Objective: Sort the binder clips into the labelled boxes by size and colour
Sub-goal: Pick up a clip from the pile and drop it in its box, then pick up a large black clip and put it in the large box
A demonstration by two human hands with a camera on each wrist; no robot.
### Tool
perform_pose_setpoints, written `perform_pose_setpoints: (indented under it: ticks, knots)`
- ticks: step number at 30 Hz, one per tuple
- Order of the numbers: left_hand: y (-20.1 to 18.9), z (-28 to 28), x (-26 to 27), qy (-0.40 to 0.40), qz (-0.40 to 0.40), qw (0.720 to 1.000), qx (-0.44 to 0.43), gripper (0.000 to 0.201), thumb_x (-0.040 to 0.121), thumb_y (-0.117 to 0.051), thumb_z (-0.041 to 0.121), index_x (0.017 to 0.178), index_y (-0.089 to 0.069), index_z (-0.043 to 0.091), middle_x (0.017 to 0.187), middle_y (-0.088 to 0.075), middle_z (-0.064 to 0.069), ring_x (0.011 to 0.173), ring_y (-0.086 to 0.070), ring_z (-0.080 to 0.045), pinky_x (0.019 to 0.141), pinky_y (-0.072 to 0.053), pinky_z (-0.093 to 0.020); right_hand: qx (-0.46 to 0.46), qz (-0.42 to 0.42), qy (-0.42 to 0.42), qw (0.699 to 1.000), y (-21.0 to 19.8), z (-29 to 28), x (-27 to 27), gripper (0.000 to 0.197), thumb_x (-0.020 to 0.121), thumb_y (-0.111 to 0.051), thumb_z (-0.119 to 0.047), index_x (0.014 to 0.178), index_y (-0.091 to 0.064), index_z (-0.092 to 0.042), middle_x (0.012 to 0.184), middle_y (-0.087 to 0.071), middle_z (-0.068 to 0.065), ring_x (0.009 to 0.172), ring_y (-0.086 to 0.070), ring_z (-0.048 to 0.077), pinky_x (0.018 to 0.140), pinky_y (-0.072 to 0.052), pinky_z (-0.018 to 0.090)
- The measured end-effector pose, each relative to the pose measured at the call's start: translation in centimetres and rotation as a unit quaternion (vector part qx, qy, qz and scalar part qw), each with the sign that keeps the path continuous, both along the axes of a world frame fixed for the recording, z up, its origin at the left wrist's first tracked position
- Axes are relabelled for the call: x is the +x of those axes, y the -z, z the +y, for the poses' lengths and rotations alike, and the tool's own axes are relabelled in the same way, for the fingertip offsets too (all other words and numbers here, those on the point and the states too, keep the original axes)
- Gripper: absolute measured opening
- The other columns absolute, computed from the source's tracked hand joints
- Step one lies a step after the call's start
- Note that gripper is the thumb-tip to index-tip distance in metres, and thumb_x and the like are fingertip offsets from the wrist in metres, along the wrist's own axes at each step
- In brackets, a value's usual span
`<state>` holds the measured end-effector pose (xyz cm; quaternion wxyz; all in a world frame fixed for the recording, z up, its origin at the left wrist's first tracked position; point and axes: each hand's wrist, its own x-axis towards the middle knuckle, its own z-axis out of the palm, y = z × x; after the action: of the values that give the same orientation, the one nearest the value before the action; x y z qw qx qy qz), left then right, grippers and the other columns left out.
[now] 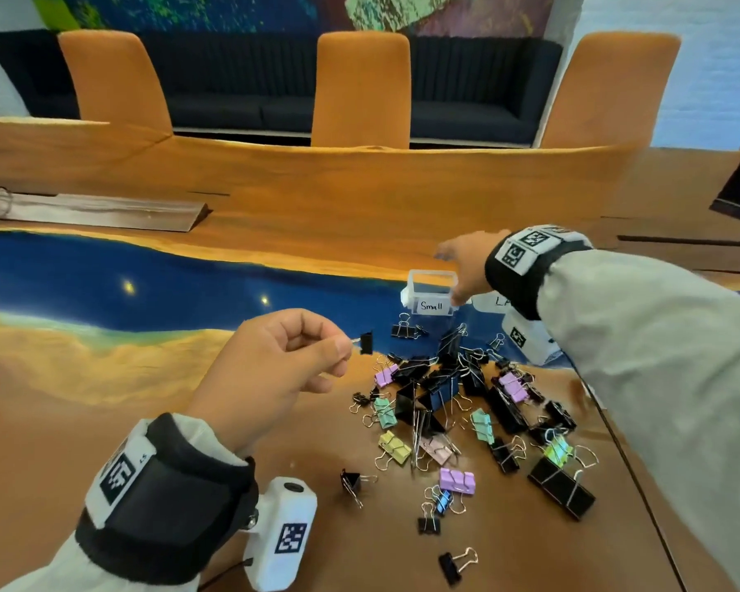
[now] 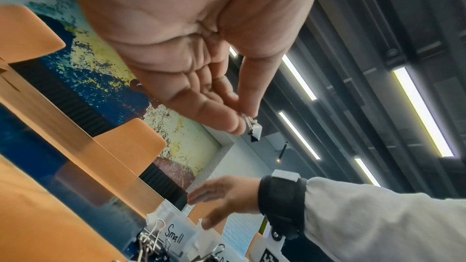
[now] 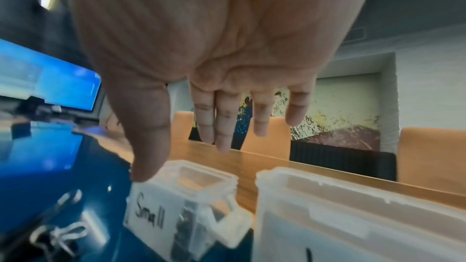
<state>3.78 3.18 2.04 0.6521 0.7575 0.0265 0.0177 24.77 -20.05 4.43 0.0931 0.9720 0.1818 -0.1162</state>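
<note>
Left hand (image 1: 274,361) pinching small black binder clip (image 1: 366,342) by its wire, up above tabletop (image 1: 189,420). Right hand (image 1: 466,267) spread, thumb touching "Small" box (image 1: 431,292). Clip pile (image 1: 466,403) between hands.

A white label (image 1: 434,306) on the near face of the small clear box (image 1: 431,276) reads "Small" in black handwriting. The box just to its right (image 1: 490,302) bears a label starting "LA"; the rest is hidden.
</note>
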Motion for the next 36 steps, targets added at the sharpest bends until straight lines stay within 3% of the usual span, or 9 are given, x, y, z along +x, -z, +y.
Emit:
perform_pose_setpoints:
  ticks: [4,9,12,15,20,24,27,30,36]
  knots:
    - [0.2,1.0,0.0,0.025,0.000,0.998,0.063,0.005,0.085,-0.077,0.019,0.080,-0.075,0.019,0.079,-0.072,-0.010,0.071,-0.065,-0.016,0.063,-0.055,-0.026,-0.009,0.023,0.010,1.000,1.6,0.8,0.9,0.090,0.078,-0.082,-0.038,0.152,-0.035,-0.018,0.149,-0.048,0.002,0.131,-0.051,0.026,0.105,-0.045,0.040]
    - [-0.3,1.7,0.9,0.019,-0.023,0.995,0.092,0.006,0.084,-0.078,0.023,0.079,-0.075,0.020,0.069,-0.067,-0.002,0.066,-0.059,-0.012,0.061,-0.052,-0.024,0.022,-0.013,0.009,1.000,1.2,0.7,0.3,0.075,0.076,-0.084,-0.035,0.142,-0.048,-0.027,0.138,-0.058,-0.008,0.123,-0.056,0.021,0.089,-0.036,0.033]
    - [-0.8,1.7,1.7,0.003,-0.034,0.995,0.099,0.007,0.085,-0.078,0.022,0.081,-0.075,0.018,0.069,-0.068,-0.002,0.065,-0.060,-0.015,0.066,-0.055,-0.032,0.084,-0.039,-0.007,0.996,-0.3,0.6,-1.2,0.075,0.069,-0.088,-0.037,0.134,-0.052,-0.029,0.132,-0.060,-0.007,0.117,-0.058,0.021,0.099,-0.045,0.040]
    - [-1.3,1.1,2.7,-0.004,-0.043,0.991,0.131,0.007,0.087,-0.077,0.023,0.082,-0.074,0.020,0.071,-0.070,-0.001,0.065,-0.063,-0.016,0.072,-0.058,-0.037,0.135,-0.030,-0.060,0.989,-2.5,0.6,-4.1,0.077,0.067,-0.089,-0.037,0.134,-0.053,-0.024,0.133,-0.058,-0.004,0.116,-0.057,0.020,0.100,-0.048,0.041]
    - [-2.3,-1.5,4.2,-0.013,-0.072,0.986,0.150,0.008,0.086,-0.078,0.023,0.082,-0.073,0.018,0.072,-0.070,-0.004,0.060,-0.062,-0.013,0.061,-0.056,-0.025,0.183,0.018,-0.106,0.977,-4.6,0.8,-8.5,0.077,0.066,-0.089,-0.043,0.133,-0.055,-0.026,0.128,-0.060,-0.011,0.112,-0.058,0.011,0.097,-0.049,0.033]
    - [-2.2,-2.7,5.5,-0.023,-0.080,0.979,0.184,0.017,0.081,-0.083,0.030,0.078,-0.071,0.018,0.063,-0.062,0.000,0.054,-0.052,-0.011,0.053,-0.047,-0.029,0.182,0.044,-0.124,0.974,-5.0,1.1,-9.9,0.077,0.066,-0.088,-0.047,0.133,-0.055,-0.028,0.128,-0.059,-0.012,0.113,-0.056,0.011,0.099,-0.048,0.035]
    - [-1.9,-2.3,5.7,-0.046,-0.076,0.977,0.197,0.020,0.082,-0.082,0.034,0.076,-0.070,0.020,0.061,-0.057,0.002,0.053,-0.047,-0.011,0.054,-0.044,-0.031,0.173,0.060,-0.108,0.977,-4.7,0.8,-9.5,0.078,0.070,-0.086,-0.048,0.137,-0.052,-0.027,0.133,-0.058,-0.011,0.116,-0.057,0.012,0.102,-0.047,0.035]
    - [-1.8,-1.2,5.3,-0.047,-0.072,0.977,0.194,0.020,0.083,-0.080,0.034,0.077,-0.069,0.019,0.062,-0.056,0.001,0.055,-0.048,-0.013,0.057,-0.045,-0.033,0.144,0.032,-0.087,0.985,-4.0,0.3,-7.9,0.075,0.076,-0.082,-0.044,0.140,-0.049,-0.024,0.137,-0.057,-0.007,0.118,-0.057,0.015,0.102,-0.047,0.036]
    - [-1.2,0.3,3.4,0.017,-0.025,0.962,0.270,0.017,0.080,-0.082,0.035,0.079,-0.071,0.022,0.066,-0.064,0.001,0.057,-0.054,-0.006,0.060,-0.049,-0.026,0.072,-0.010,-0.036,0.997,-2.3,0.7,-2.8,0.069,0.080,-0.080,-0.034,0.141,-0.049,-0.021,0.139,-0.057,-0.003,0.120,-0.057,0.021,0.101,-0.048,0.040]
